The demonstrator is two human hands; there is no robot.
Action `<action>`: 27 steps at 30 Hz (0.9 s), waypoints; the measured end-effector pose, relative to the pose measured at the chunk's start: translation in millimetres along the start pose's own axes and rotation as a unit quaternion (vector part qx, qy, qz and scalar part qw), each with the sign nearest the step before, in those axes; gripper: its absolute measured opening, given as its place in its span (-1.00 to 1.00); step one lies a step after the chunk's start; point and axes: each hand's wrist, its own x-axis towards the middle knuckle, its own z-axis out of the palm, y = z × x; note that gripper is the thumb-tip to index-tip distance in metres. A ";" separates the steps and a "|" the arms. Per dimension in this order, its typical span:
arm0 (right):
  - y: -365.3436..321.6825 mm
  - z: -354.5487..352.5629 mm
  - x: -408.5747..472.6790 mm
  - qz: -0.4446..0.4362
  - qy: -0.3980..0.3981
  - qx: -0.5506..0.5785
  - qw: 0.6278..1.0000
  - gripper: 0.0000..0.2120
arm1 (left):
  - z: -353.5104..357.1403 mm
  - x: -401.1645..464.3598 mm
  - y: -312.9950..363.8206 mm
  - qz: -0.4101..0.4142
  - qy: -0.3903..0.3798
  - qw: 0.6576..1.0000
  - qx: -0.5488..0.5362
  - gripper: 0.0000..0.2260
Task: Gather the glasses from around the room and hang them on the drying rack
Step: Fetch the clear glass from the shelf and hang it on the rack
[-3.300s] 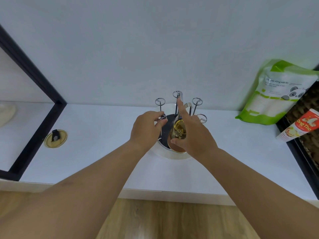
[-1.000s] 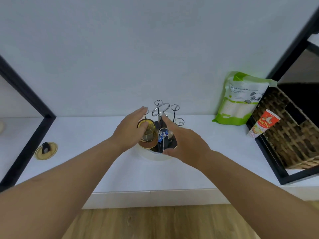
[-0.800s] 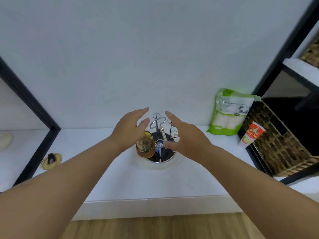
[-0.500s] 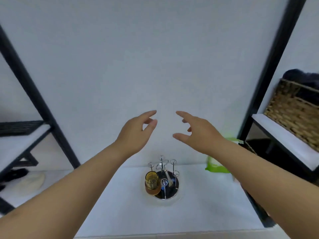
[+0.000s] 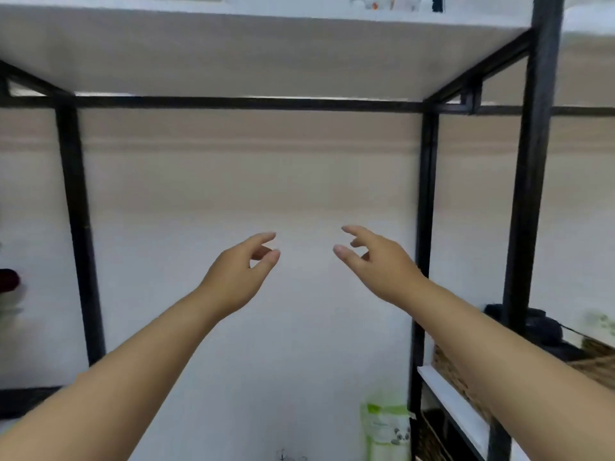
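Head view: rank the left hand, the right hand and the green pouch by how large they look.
1. Left hand and right hand: alike, so unranked.
2. Green pouch: smaller, but partly hidden and farther off, so apparent size only.

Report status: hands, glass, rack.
Left hand open, empty. Right hand open, empty. No glass in view; only rack tips at bottom edge. Nothing between hands.

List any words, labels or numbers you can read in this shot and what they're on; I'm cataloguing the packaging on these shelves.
No text can be read.
Green pouch: grey print lines and a panda picture, too blurred to read.
Items on the top shelf: colour patches only, too small and blurred.
Left hand and right hand: empty, no markings.
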 end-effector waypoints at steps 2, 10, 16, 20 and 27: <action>-20.8 -31.3 -6.9 0.001 0.021 0.002 1.000 -0.40 | -14.5 1.1 28.2 0.021 0.007 1.000 -0.012 -0.60; -75.7 -109.3 -74.5 0.012 0.071 -0.029 0.997 -0.37 | -35.2 -24.4 98.5 0.071 -0.040 0.996 -0.025 -0.56; -98.5 -136.0 -137.4 0.050 0.089 -0.053 0.993 -0.39 | -39.3 -67.0 127.0 0.084 -0.066 0.993 -0.057 -0.55; -102.8 -139.6 -183.2 0.074 0.117 -0.038 0.990 -0.40 | -30.2 -98.2 139.1 0.083 -0.078 0.990 -0.086 -0.56; -92.0 -159.5 -248.9 0.105 0.127 -0.028 0.986 -0.37 | 20.8 -154.0 174.8 0.092 -0.089 0.978 -0.165 -0.60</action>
